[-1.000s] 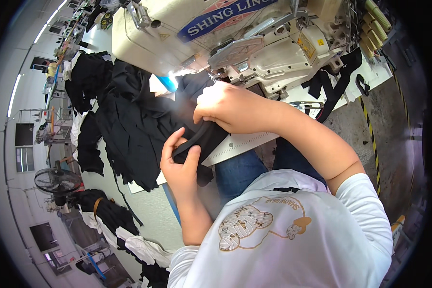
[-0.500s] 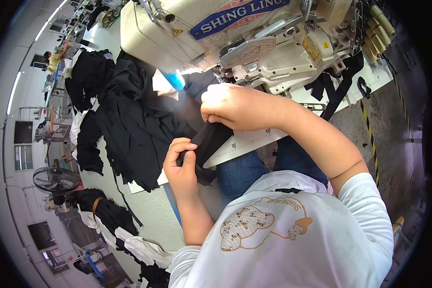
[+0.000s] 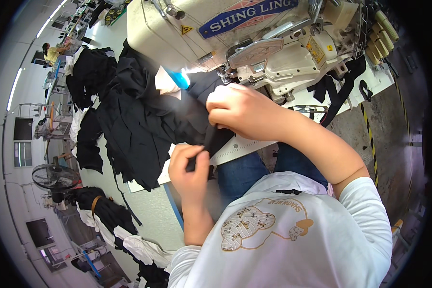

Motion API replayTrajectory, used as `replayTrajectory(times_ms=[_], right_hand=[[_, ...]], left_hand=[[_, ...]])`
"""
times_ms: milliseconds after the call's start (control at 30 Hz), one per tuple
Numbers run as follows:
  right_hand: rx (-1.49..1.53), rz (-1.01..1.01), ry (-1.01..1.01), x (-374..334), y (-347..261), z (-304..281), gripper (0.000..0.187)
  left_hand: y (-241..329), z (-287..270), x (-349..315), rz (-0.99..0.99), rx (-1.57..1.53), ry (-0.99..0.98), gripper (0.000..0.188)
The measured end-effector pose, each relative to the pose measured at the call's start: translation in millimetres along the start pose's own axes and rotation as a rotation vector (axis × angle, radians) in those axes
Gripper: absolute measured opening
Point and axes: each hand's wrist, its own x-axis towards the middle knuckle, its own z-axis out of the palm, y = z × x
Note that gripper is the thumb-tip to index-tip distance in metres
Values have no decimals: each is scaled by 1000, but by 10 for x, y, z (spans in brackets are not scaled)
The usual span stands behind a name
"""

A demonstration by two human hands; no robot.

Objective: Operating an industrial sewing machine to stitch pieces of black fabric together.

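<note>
Left hand (image 3: 188, 168) and right hand (image 3: 237, 111) pinch black fabric (image 3: 213, 137); between the grips it looks narrower than before, seemingly straightened.

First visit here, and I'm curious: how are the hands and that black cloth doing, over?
Left hand pinching black cloth. Right hand closed on it, nearer the sewing machine. Cloth runs between both. Machine close ahead of right hand.

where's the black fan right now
In the head view, the black fan is at the far left, just above and left of the black cloth with the tan band.
</note>
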Motion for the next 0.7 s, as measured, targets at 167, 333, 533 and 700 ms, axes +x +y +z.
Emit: replayTrajectory(times_ms=[167, 333, 533, 700], right_hand=[[-332, -119, 142, -388, -102, -103, 25], [-336, -73, 326, -574, -103, 27, 30], [-344, 30, 392, -308, -143, -141, 25], [-240, 176, 499, -62, -104, -267, 17]], left_hand=[[-43, 284, 11, 396, 168, -179, 38], [-324, 762, 356, 566, 388, -102, 71], [-200, 719, 825, 506, 254, -113, 39], [-64, 604, 1118, 451, 181, -229, 26]])
